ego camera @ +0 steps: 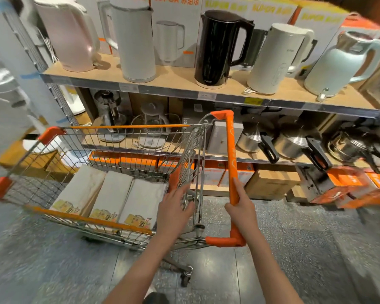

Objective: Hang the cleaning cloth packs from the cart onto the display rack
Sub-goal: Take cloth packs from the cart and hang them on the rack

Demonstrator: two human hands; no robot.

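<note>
The right hand (241, 208) grips the orange handle (232, 154) at 5 o'clock; the left hand (173, 208), fingers loosely spread, rests on the cart (123, 148) rear wire. Three cloth packs (112, 194) lie side by side inside, at 8 o'clock, below the kettles (217, 47)

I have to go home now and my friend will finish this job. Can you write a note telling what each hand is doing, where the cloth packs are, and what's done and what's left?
Right hand: grips the cart's orange plastic handle bar.
Left hand: fingers relaxed, at the rear wire panel of the silver wire shopping cart; whether it touches the wire is unclear.
Three flat white cleaning cloth packs with yellow labels lie side by side in the cart basket.
The shelves ahead hold kettles; no display rack for the packs is in view.
Done: no pack shows as hung.
Left: reach the rack, lift out each pack and hang it.
</note>
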